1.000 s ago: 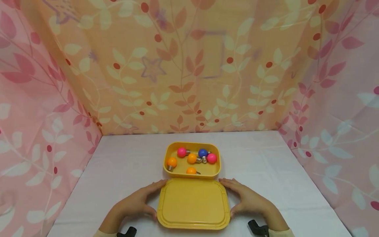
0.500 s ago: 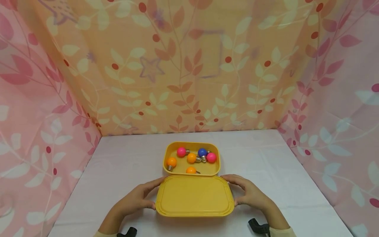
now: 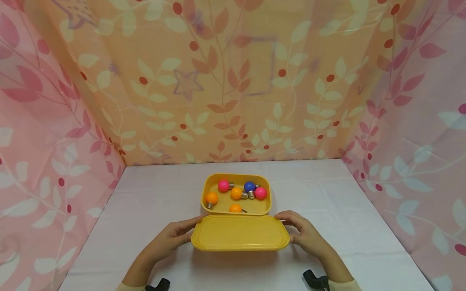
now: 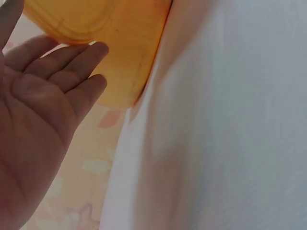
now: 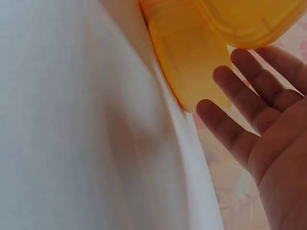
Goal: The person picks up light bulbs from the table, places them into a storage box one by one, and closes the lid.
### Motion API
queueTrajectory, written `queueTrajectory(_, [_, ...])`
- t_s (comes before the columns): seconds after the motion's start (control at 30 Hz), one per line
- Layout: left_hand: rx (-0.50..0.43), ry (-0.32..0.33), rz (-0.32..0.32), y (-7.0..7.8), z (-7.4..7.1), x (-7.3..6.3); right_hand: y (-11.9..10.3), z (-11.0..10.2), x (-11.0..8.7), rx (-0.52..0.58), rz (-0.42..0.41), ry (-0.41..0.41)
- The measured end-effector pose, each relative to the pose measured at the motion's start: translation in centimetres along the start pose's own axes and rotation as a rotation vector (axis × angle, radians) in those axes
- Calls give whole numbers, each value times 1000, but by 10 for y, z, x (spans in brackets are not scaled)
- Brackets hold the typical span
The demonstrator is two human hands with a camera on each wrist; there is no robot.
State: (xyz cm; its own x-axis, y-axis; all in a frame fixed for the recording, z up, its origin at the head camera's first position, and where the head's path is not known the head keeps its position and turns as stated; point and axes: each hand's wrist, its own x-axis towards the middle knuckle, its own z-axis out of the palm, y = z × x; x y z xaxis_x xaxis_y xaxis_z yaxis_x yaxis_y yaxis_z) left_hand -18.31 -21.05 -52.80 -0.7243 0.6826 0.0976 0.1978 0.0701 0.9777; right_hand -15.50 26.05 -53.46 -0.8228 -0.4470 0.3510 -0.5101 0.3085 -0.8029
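Note:
A yellow plastic lid (image 3: 240,232) is held up just in front of a yellow box (image 3: 255,207), its far edge right at the box's near rim and its near edge raised off the cloth. My left hand (image 3: 168,241) grips the lid's left end, and my right hand (image 3: 308,236) grips the right end. Inside the box lie small light bulbs: two pink, one blue (image 3: 249,186) and several orange, such as the orange bulb (image 3: 211,197). From below, the left wrist view shows fingers under the lid's corner (image 4: 76,19); the right wrist view matches, with its lid corner (image 5: 256,21).
White cloth (image 3: 156,186) covers the table. Floral curtains (image 3: 233,89) stand at the back and on both sides. Black camera mounts (image 3: 314,279) sit at both wrists, near the sleeves.
The lid has tilted, its near edge lifting away from the table while its far edge moved slightly toward the box. Both hands moved a little with it. The box and bulbs stayed put.

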Motion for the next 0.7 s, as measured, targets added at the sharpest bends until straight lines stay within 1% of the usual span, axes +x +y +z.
queueTrajectory(0.1, [29, 30, 1, 1, 2, 1, 0, 0, 0, 8, -5, 1])
queueTrajectory(0.27, [50, 75, 3, 2, 5, 2, -1, -2, -1, 13, -27, 11])
queueTrajectory(0.4, [72, 106, 11, 2, 9, 5, -4, -2, 0, -40, -44, 57])
queueTrajectory(0.53, [78, 133, 13, -1, 13, 8, -5, 0, 0, -82, -29, 97])
queueTrajectory(0.63, [86, 174, -1, -3, 17, 9, -5, 1, 0, -100, -25, 130])
queueTrajectory(0.67, [100, 190, -3, -4, 17, 9, -4, 1, 0, -106, -40, 149])
queueTrajectory(0.7, [118, 207, 1, -4, 18, 9, -9, 1, 2, -107, -54, 172])
